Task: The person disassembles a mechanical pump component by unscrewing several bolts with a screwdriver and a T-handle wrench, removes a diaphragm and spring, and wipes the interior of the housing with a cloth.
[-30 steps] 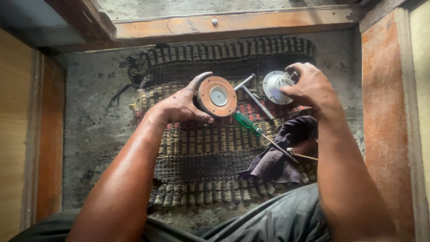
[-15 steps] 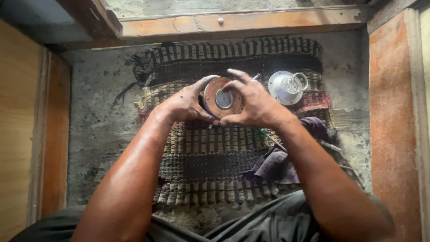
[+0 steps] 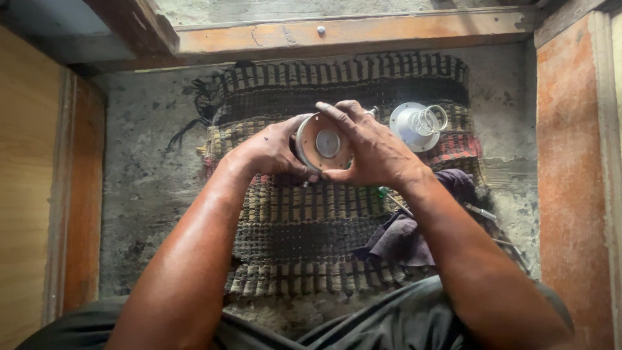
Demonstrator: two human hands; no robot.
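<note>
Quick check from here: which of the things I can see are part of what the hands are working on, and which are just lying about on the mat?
In hand:
round disc part, gripped by left hand and right hand
metal cover with spring, possibly its mate

Lying about:
dark cloth
green-handled tool, mostly hidden
woven mat

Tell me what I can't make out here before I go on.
Head view only:
- Round disc: its rim and back are covered by the left hand and right hand.
- Green-handled tool: mostly hidden under the right wrist.
- Dark cloth: partly hidden by the right forearm.
- Metal cap with spring: details too small.
</note>
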